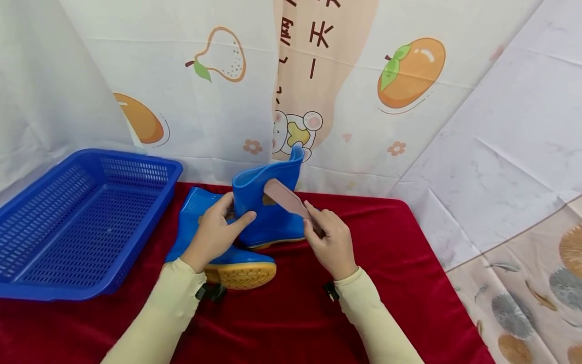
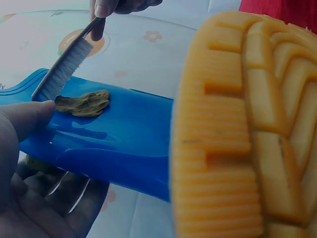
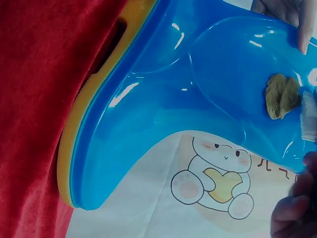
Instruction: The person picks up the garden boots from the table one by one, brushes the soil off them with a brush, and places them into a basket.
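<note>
Boot [image 1: 273, 222] outside blue basket [image 1: 82, 235]

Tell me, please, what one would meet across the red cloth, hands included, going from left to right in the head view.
Basket → left hand → far boot → brush → right hand.

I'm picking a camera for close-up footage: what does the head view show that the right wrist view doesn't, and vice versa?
Only the head view shows the blue plastic basket, the second rain boot with its yellow treaded sole, and the orange fruit prints.

Only the right wrist view shows the white bristles, next to the brown mud-like patch.

Both show that patch, the rain boot gripped by the left hand, the right hand, the red cloth and the bear print.
</note>
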`<state>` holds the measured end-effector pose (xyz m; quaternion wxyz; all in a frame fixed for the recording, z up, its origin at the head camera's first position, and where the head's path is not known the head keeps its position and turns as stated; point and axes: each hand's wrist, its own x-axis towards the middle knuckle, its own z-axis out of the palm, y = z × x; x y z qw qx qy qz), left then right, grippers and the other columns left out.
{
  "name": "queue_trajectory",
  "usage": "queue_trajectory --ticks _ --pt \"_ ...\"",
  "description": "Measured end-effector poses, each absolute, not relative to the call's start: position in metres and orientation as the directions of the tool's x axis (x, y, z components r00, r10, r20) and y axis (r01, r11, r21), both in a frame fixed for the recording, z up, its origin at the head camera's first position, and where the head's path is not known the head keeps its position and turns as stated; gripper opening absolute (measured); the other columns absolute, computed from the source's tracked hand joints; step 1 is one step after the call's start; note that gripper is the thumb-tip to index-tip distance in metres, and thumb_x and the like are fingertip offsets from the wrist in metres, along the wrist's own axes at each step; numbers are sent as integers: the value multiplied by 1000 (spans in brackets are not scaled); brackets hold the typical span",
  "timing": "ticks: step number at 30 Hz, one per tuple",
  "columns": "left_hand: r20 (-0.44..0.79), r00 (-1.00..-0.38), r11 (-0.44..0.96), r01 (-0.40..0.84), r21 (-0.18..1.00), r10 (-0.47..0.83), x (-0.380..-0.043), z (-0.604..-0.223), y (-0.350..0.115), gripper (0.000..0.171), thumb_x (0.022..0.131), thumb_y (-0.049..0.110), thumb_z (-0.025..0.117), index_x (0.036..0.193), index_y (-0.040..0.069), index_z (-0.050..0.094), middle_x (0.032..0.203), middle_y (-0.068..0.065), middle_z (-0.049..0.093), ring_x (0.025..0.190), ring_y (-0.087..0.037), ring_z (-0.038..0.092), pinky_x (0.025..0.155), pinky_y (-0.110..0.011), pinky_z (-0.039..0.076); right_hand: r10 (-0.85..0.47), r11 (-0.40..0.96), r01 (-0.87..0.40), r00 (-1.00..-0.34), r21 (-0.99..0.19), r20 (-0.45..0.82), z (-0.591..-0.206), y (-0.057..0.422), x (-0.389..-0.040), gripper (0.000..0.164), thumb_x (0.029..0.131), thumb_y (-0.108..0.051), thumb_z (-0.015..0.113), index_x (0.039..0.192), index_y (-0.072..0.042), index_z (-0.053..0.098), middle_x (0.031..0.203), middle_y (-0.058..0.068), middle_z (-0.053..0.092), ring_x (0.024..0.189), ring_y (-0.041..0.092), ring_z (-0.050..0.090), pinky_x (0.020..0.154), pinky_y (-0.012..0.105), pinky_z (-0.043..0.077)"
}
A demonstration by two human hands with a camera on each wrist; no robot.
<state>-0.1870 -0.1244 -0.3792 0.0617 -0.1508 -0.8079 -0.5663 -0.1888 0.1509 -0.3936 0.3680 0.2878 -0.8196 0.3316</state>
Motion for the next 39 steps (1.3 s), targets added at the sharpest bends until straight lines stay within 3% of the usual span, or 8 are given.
queue_trajectory --ticks 9,16,21,23,27,32,34,39 --pt "249 -951 380 303 874 184 -184 -378 -123 51 102 36 67 146 15 55 134 -11 67 116 -30 67 98 -55 55 -361 523 -811 -490 -263 793 -393 150 -187 52 91 0 73 141 -11 65 70 -2 46 61 7 32 51 19 26" --pt "255 -953 360 298 884 162 -186 -379 -123 54 104 35 64 149 10 48 138 -15 64 120 -33 64 102 -57 52 -344 595 -743 -579 -305 740 -393 151 -186 49 94 -5 75 141 -16 65 71 -3 47 59 3 33 48 18 30" --pt "223 -970 308 243 920 98 -186 -380 -122 56 104 36 63 144 7 37 132 -16 66 109 -30 63 98 -48 51 -319 626 -703 -625 -336 713 -393 151 -185 47 96 -10 74 142 -16 65 71 -3 46 60 4 35 49 20 32" --pt "222 -972 297 236 925 79 -185 -380 -121 51 104 37 63 139 6 40 125 -15 68 106 -27 62 96 -44 49 -318 628 -700 -630 -340 709 -393 151 -185 46 96 -10 74 141 -15 65 71 -4 47 60 4 35 49 20 32" --pt "249 -967 273 254 928 54 -183 -377 -121 40 102 32 67 129 5 54 123 -15 66 109 -30 69 101 -49 54 -318 624 -701 -632 -346 707 -392 151 -185 46 96 -11 74 141 -14 65 72 -4 49 60 4 37 50 20 33" --pt "269 -963 295 262 919 19 -182 -374 -121 32 99 31 72 114 5 61 112 -14 67 96 -28 72 89 -32 57 -318 624 -702 -629 -343 710 -392 150 -184 47 96 -12 74 142 -16 64 73 -4 49 60 4 37 50 20 33" --pt "271 -962 310 263 914 18 -182 -375 -121 33 99 33 72 114 6 61 109 -12 67 93 -26 71 85 -24 54 -316 626 -699 -632 -345 708 -392 151 -183 46 96 -12 74 142 -15 65 72 -4 49 60 4 37 50 20 33" --pt "274 -962 325 256 911 -10 -184 -378 -122 39 100 35 70 123 5 59 112 -13 65 99 -25 69 83 -18 53 -307 633 -689 -642 -354 702 -391 152 -183 46 96 -12 74 141 -16 65 70 -5 47 60 4 36 49 21 33"
